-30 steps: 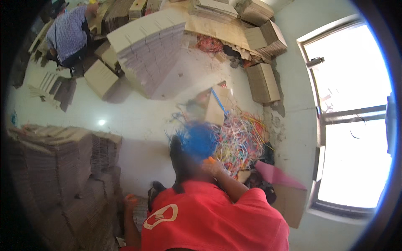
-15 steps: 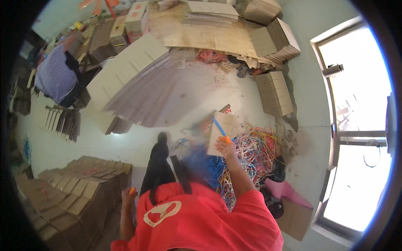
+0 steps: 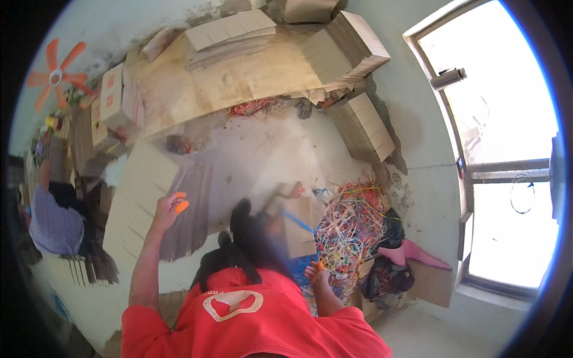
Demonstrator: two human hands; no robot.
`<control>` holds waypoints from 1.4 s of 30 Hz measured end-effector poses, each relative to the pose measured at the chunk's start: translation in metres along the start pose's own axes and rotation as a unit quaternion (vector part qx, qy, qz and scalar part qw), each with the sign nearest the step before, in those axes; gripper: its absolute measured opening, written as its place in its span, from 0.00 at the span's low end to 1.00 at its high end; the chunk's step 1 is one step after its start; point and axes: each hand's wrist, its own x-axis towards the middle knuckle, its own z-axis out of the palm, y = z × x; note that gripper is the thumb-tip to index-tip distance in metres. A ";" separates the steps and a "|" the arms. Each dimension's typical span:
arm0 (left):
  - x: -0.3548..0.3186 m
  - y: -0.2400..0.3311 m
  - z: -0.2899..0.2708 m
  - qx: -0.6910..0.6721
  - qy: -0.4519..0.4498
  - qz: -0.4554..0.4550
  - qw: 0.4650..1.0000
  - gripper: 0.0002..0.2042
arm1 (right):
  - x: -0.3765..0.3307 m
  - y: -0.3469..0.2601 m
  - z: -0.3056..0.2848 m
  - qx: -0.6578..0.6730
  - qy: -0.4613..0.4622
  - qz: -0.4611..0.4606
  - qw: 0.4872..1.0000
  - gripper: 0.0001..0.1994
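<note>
My left hand (image 3: 169,209) is raised at the near edge of a large fanned stack of cardboard sheets (image 3: 138,197). Its thumb and one finger wear orange covers and are apart, with nothing between them. My right hand (image 3: 317,274), also with an orange cover, is low beside a heap of coloured plastic strips (image 3: 352,230). Its fingers look loosely bent and hold nothing that I can see. A blue strip (image 3: 298,221) shows against an upright cardboard piece (image 3: 296,241), apart from that hand.
A wooden board (image 3: 227,74) at the back bears cardboard stacks (image 3: 230,36). Another cardboard stack (image 3: 363,128) stands by the right wall. At far left a person (image 3: 57,224) in patterned cloth bends down. An orange fan (image 3: 55,76) and a pink piece (image 3: 412,255) also show.
My left hand has risen from low left to the fanned stack. My right hand has let go of the blue strip and drawn back toward me. The whole view has turned.
</note>
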 end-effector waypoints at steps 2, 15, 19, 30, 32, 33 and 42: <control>0.051 0.015 0.006 -0.010 -0.029 0.014 0.999 0.14 | 0.009 -0.002 0.039 -0.030 0.054 0.015 0.998 0.24; 0.283 0.087 0.088 -0.283 -0.075 -0.123 0.948 0.27 | 0.091 -0.390 0.379 -0.089 -0.115 -0.275 0.950 0.20; 0.403 0.132 0.131 -0.294 -0.094 -0.112 0.944 0.28 | 0.097 -0.499 0.416 -0.132 -0.051 -0.367 0.920 0.20; 0.702 0.310 0.335 -0.264 -0.226 -0.078 0.934 0.41 | 0.144 -0.767 0.425 -0.154 0.076 -0.442 0.881 0.31; 0.743 0.326 0.379 -0.334 -0.213 -0.073 0.915 0.45 | 0.154 -0.848 0.448 -0.164 0.073 -0.477 0.860 0.30; 0.757 0.338 0.401 -0.343 -0.200 -0.080 0.914 0.46 | 0.158 -0.885 0.459 -0.184 0.053 -0.473 0.860 0.33; 0.838 0.406 0.551 -0.441 -0.016 -0.143 0.886 0.43 | 0.284 -1.071 0.584 -0.298 -0.219 -0.241 0.897 0.40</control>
